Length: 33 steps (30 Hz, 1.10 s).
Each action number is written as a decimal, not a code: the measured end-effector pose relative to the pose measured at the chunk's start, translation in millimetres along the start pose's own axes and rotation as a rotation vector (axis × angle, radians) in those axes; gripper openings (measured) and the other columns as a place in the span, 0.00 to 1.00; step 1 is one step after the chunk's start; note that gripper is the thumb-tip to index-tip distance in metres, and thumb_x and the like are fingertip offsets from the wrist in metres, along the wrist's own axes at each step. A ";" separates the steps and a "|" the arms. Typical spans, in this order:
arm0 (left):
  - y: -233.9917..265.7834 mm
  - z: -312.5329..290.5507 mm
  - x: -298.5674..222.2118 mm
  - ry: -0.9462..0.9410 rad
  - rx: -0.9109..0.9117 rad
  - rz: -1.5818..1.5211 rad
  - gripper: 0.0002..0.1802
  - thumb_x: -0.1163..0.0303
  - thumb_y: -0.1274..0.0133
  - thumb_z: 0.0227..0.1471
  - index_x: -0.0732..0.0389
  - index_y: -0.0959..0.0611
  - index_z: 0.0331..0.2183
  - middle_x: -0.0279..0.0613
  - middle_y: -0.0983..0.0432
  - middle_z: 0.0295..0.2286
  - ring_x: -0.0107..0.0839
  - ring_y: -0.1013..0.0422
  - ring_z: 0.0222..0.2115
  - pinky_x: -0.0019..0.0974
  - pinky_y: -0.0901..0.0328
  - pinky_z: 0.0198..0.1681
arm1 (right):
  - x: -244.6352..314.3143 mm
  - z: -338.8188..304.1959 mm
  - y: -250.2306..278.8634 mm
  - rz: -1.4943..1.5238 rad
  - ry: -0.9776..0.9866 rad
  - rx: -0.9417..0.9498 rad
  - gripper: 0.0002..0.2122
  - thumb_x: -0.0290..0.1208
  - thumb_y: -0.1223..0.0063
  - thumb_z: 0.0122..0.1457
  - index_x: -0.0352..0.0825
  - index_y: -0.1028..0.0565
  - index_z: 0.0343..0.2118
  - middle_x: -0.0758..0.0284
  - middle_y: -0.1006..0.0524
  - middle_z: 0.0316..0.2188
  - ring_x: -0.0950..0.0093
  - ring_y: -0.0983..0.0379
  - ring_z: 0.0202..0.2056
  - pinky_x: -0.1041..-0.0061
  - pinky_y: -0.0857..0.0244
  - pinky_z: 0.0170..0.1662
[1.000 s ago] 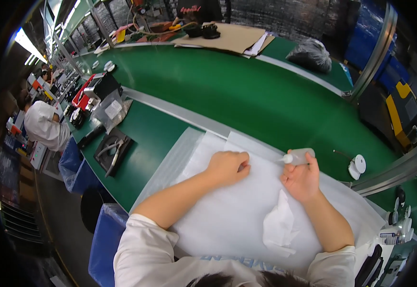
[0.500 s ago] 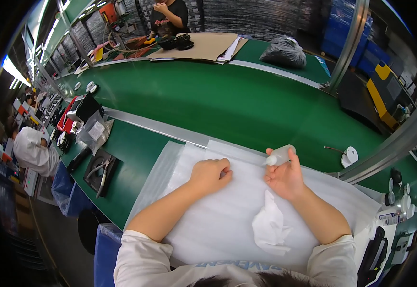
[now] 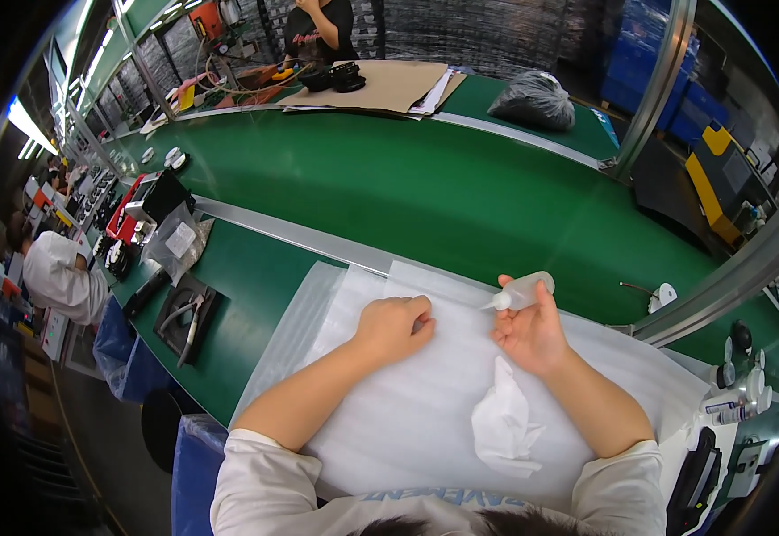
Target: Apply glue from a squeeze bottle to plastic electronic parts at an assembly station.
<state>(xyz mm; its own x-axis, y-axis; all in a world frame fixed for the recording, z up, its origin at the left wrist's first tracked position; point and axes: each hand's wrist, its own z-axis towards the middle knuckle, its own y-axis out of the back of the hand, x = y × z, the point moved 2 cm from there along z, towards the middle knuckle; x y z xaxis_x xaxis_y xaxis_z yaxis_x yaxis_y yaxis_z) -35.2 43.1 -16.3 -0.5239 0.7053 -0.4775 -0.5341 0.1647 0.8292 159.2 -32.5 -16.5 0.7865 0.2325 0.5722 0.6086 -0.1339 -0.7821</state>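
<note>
Lying across the upper part of the right hand (image 3: 530, 341), a translucent squeeze bottle (image 3: 529, 290) is clamped between the thumb on its near side and a forefinger whose tip shows past its far side. The bottle is tilted nearly on its side: its rounded base sits up and to the right, just beyond the thumb, while its white cap and thin nozzle reach out of the grip to the left, toward the left hand (image 3: 393, 327). The other right fingers curl into the palm, below the cap.

The left hand is near the white foam sheet (image 3: 385, 433), well apart from the nozzle, with its fingers bent in toward the thumb; I cannot tell whether it pinches anything, as the inside is hidden.

A crumpled white tissue (image 3: 504, 424) lies on the sheet below the right hand, near the wrist. Left of the sheet, on the green worktable (image 3: 269, 272), a black tray (image 3: 175, 332) carries a hand tool with pale grips, and a clear plastic bag (image 3: 181, 243) lies just behind it.
</note>
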 end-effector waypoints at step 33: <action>-0.7 0.0 -0.2 0.051 0.072 -0.001 0.06 0.66 0.50 0.38 0.57 0.28 0.20 0.36 0.28 0.16 0.36 0.32 0.18 0.37 0.39 0.20 | -1.3 2.5 7.0 0.003 -0.060 0.017 0.21 0.50 0.62 0.55 0.35 0.34 0.39 0.71 0.33 0.28 0.82 0.41 0.25 0.83 0.45 0.28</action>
<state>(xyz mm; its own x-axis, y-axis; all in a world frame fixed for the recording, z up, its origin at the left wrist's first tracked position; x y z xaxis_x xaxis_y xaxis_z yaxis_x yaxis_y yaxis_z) -34.8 42.9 -16.8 -0.5575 0.6696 -0.4908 -0.4865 0.2155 0.8467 162.1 -31.3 -23.3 0.7800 0.2892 0.5549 0.6044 -0.1187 -0.7878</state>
